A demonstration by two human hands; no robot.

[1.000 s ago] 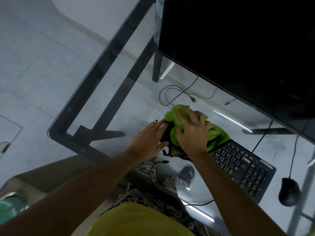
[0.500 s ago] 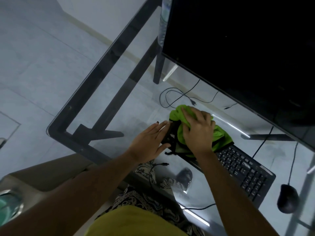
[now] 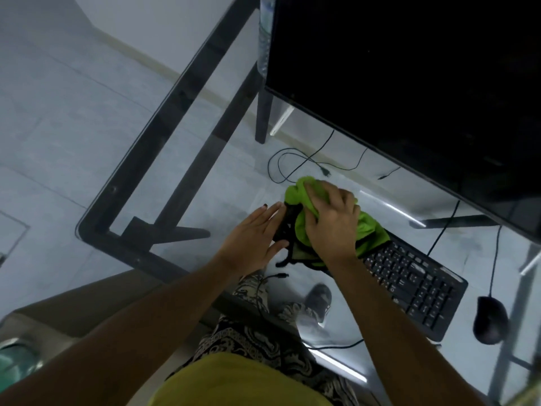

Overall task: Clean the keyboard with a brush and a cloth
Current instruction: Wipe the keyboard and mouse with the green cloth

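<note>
A black keyboard (image 3: 415, 285) lies slanted on the glass desk (image 3: 187, 159). A bright green cloth (image 3: 370, 230) covers its left end. My right hand (image 3: 333, 224) presses down on the cloth with fingers curled into the fabric. My left hand (image 3: 254, 238) lies flat with fingers together against the keyboard's left edge, steadying it. No brush is visible.
A large dark monitor (image 3: 409, 83) stands just behind the keyboard. A black mouse (image 3: 490, 323) with its cable sits right of the keyboard. Loose cables (image 3: 295, 162) lie on the floor under the glass. A plastic bottle (image 3: 265, 36) stands left of the monitor.
My right hand and the cloth have shifted slightly across the keyboard's left end in a wiping motion. My left hand has stayed at the keyboard's edge.
</note>
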